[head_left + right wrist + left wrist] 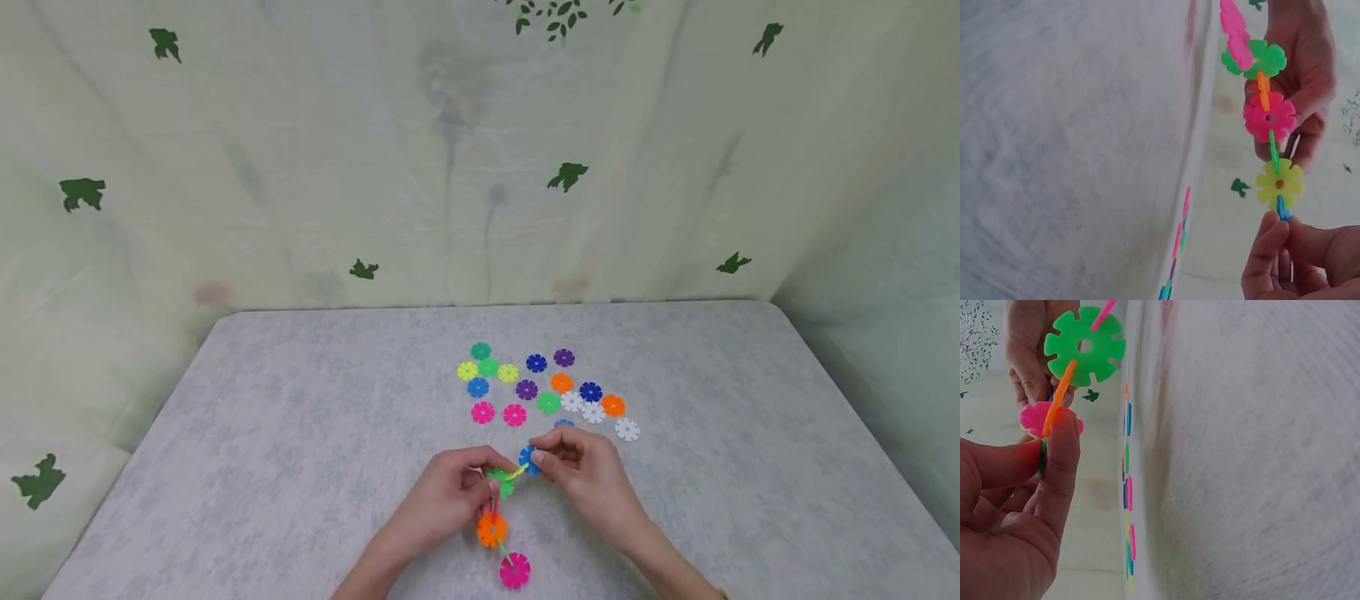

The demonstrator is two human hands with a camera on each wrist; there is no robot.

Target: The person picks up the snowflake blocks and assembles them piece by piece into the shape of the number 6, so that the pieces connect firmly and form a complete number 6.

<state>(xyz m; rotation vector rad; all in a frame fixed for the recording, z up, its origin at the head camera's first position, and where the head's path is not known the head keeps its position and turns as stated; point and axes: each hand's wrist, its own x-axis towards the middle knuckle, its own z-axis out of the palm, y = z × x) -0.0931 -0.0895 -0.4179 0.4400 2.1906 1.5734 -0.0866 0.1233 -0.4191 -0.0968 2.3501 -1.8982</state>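
Notched plastic flower discs are slotted edge to edge in a chain between the two hands. My left hand (447,493) pinches a green disc (505,487) between thumb and index finger. My right hand (592,477) holds a blue disc (527,462) by its edge, between thumb and fingertips. That blue disc meets a yellow disc (1267,185), which joins the gripped green one. On the other side of the left hand's grip, a pink disc (1259,120), an orange disc (485,534), another green disc (1104,365) and a pink end disc (508,577) hang toward the near table edge.
Loose discs lie flat beyond the hands, among them pink (482,418), purple (527,396), orange (613,412) and white (627,435) ones. One blue disc (564,423) is partly hidden behind the right hand. A patterned curtain (300,167) stands behind the grey table (262,433).
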